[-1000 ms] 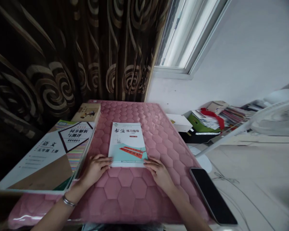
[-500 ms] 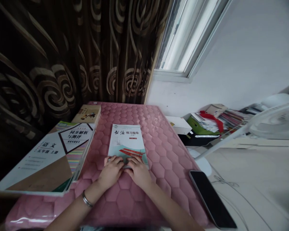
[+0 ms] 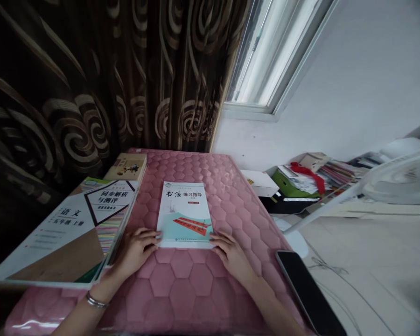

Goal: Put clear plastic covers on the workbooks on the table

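Observation:
A white and teal calligraphy workbook (image 3: 184,210) lies flat on the pink quilted table cover (image 3: 185,275). My left hand (image 3: 139,247) rests beside its lower left corner, fingers stretched out and tips touching the left edge. At the lower right corner, my right hand (image 3: 233,256) mirrors it, with extended fingertips against the right edge. Neither hand wraps round the book. Left of my left hand lies a stack of books, topped by a larger white and brown exercise book (image 3: 66,228).
A tan book (image 3: 128,165) lies behind the exercise book. A black phone (image 3: 308,291) sits at the table's right edge. Beyond stand a white fan (image 3: 399,177), a white box (image 3: 259,182) and a green container (image 3: 290,183) of papers. A patterned dark curtain (image 3: 126,74) hangs at the back.
My hands have moved apart, from together over the book's lower edge to its left and right sides. The lower part of the cover now shows.

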Demonstrator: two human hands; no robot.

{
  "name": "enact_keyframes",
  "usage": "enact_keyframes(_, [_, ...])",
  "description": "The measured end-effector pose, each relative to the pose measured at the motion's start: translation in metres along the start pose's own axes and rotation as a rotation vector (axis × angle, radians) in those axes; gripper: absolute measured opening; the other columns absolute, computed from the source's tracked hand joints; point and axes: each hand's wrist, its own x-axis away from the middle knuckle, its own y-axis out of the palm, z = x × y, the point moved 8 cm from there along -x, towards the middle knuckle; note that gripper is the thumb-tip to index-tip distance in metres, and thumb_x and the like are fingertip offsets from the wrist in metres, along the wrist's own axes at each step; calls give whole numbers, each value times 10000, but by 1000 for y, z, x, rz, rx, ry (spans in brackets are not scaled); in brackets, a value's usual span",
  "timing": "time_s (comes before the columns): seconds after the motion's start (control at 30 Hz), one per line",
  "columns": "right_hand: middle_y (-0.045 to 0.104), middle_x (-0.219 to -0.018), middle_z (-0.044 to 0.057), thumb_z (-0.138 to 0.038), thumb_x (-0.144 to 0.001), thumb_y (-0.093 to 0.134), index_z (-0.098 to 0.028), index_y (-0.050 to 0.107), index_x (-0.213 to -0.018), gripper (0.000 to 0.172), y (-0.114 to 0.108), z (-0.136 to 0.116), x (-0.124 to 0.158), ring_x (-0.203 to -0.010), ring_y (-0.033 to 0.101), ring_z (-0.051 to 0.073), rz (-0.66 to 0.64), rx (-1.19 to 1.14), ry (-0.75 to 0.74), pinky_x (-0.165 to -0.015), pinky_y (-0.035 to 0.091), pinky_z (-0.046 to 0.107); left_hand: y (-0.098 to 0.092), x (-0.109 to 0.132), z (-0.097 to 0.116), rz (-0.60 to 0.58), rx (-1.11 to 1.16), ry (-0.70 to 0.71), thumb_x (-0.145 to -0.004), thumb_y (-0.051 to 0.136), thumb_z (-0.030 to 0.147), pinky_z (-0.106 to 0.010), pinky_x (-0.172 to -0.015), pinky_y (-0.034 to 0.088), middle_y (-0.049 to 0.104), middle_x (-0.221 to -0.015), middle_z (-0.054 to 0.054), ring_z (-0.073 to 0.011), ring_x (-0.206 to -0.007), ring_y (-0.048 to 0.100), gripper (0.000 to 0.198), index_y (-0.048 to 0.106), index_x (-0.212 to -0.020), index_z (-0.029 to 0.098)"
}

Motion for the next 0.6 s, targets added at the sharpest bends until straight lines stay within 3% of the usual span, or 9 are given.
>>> enact_keyframes(0.17, [691,-1173,40,-146,-880,519,-255,713,-1037,272,-4,-3,-1,-1176,557,222,-32,-57,19,-1012,457,469,1,1,3,4,37,-32,-836,586,181,-414,-970,440,722,-1132,-3,-188,-1053,605,245,737,-977,313])
enact_keyframes(0.33, [621,-1253,84,-276,-917,500,-222,737,-930,243,-13,-7,-21,-1112,591,206,-72,-155,94,-971,480,387,-1,-15,13,-69,-4,-249,-790,556,131,-375,-964,448,679,-1128,-60,-199,-1051,607,217,744,-821,234])
enact_keyframes(0.47, [643,-1152,89,-298,-922,496,-196,716,-748,299,-4,1,-65,-1022,614,191,-107,-27,166,-957,469,352,5,-37,9,-130,-115,-470,-841,461,100,-313,-864,466,667,-871,-69,-189,-930,629,242,687,-812,178])
enact_keyframes(0.6, [640,-1143,65,-294,-888,574,-208,711,-874,162,8,9,-129,-1131,542,236,-171,235,207,-984,421,401,16,-45,3,-170,-185,-535,-816,437,17,-274,-853,449,673,-951,-93,-182,-975,630,277,626,-978,140])
